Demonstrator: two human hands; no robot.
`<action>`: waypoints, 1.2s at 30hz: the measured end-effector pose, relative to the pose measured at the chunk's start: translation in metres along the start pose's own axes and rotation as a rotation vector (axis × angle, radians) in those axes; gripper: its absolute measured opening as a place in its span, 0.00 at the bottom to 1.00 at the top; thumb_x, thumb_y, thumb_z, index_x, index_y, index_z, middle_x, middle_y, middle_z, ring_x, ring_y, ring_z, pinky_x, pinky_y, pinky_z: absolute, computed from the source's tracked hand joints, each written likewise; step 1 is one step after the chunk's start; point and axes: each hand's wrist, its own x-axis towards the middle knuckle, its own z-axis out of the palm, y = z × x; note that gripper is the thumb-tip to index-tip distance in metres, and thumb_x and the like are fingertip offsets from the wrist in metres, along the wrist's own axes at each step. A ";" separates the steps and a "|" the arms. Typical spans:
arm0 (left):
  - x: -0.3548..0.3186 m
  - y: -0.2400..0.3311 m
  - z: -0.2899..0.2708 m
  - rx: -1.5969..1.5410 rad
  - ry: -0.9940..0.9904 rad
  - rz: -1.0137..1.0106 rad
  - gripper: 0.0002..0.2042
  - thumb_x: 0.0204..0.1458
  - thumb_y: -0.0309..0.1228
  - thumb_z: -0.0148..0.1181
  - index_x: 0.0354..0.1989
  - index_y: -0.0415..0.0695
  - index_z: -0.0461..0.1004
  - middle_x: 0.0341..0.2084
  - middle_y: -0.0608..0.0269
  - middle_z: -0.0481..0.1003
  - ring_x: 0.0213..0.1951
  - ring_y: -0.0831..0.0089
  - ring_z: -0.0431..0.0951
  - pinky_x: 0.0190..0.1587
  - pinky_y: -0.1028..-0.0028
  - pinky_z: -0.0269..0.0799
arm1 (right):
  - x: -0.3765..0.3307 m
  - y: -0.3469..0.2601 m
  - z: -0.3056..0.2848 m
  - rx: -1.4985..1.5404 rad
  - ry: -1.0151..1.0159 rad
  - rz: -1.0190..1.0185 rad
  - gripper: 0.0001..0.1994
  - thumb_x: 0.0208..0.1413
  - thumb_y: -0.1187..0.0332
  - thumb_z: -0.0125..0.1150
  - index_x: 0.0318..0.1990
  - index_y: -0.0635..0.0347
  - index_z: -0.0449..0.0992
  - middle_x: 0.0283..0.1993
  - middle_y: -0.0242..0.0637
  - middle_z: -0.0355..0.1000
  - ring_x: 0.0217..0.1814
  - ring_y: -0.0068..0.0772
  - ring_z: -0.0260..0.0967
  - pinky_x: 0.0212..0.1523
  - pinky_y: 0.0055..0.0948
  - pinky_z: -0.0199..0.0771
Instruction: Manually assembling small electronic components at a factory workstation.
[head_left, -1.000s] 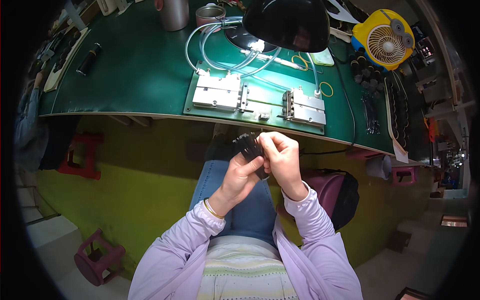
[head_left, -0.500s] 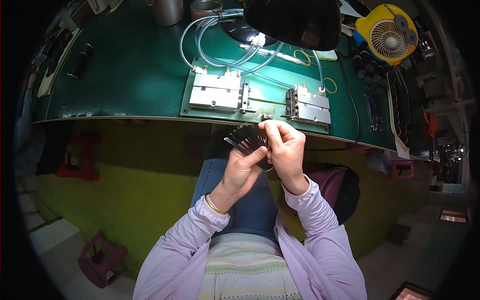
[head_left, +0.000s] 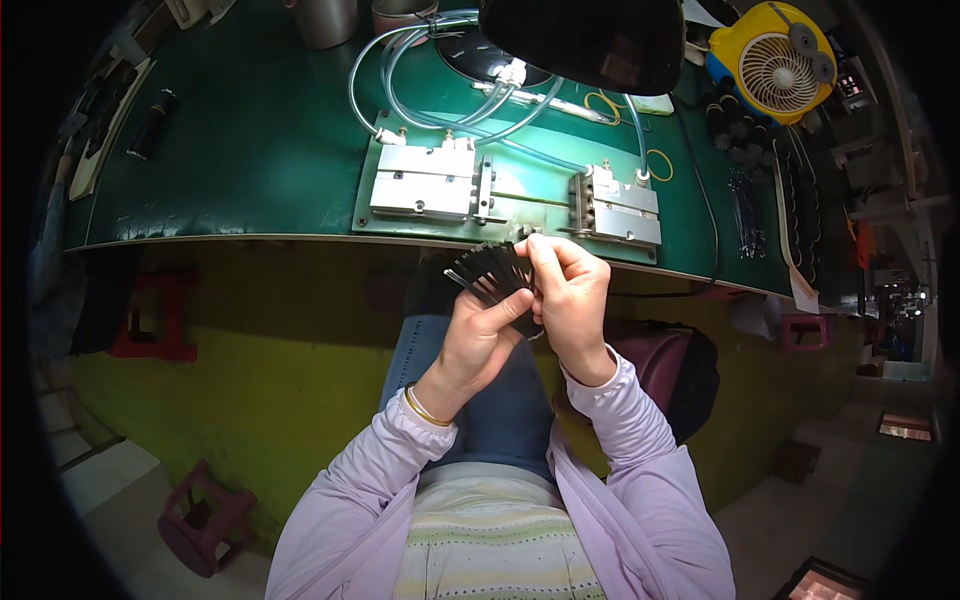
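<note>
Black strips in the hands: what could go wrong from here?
1. Slipping: the black strips are fanned out from the left grip, so a loose one might slide free and drop past the edge of the table toward the lap or floor.
2. Doubling up: the strips look thin and overlap, so the right grip, at one side of the fan, could catch two at once.
</note>
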 end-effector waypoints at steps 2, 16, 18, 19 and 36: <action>0.000 0.000 0.001 0.004 -0.001 0.001 0.06 0.47 0.21 0.51 0.34 0.40 0.67 0.27 0.65 0.68 0.30 0.76 0.68 0.36 0.77 0.66 | 0.000 -0.001 0.000 0.005 0.003 -0.016 0.10 0.51 0.70 0.51 0.25 0.67 0.74 0.15 0.27 0.65 0.11 0.09 0.53 0.10 0.12 0.49; -0.009 0.009 0.018 0.086 0.070 0.014 0.06 0.47 0.21 0.51 0.35 0.38 0.67 0.27 0.64 0.69 0.28 0.76 0.69 0.33 0.77 0.67 | -0.004 -0.007 -0.006 -0.037 -0.079 0.040 0.10 0.51 0.67 0.53 0.25 0.66 0.73 0.12 0.25 0.62 0.09 0.09 0.52 0.08 0.11 0.47; -0.011 0.009 0.017 0.098 0.052 0.008 0.06 0.47 0.21 0.51 0.35 0.38 0.67 0.27 0.64 0.69 0.28 0.76 0.69 0.32 0.77 0.67 | -0.007 -0.009 -0.006 -0.079 -0.099 0.011 0.10 0.51 0.67 0.53 0.26 0.66 0.73 0.12 0.25 0.62 0.09 0.09 0.52 0.08 0.12 0.48; -0.011 0.010 0.017 0.102 0.051 0.017 0.07 0.47 0.21 0.51 0.35 0.38 0.67 0.27 0.64 0.69 0.28 0.76 0.69 0.32 0.77 0.67 | -0.008 -0.009 -0.005 -0.058 -0.096 0.009 0.10 0.51 0.67 0.52 0.26 0.65 0.73 0.13 0.25 0.62 0.09 0.09 0.52 0.08 0.11 0.48; -0.005 0.007 0.012 0.066 0.081 0.012 0.08 0.46 0.20 0.52 0.37 0.38 0.67 0.28 0.63 0.69 0.28 0.76 0.70 0.31 0.78 0.67 | 0.000 -0.003 -0.003 0.106 -0.027 0.156 0.09 0.50 0.68 0.52 0.24 0.64 0.72 0.12 0.24 0.60 0.07 0.09 0.51 0.06 0.12 0.49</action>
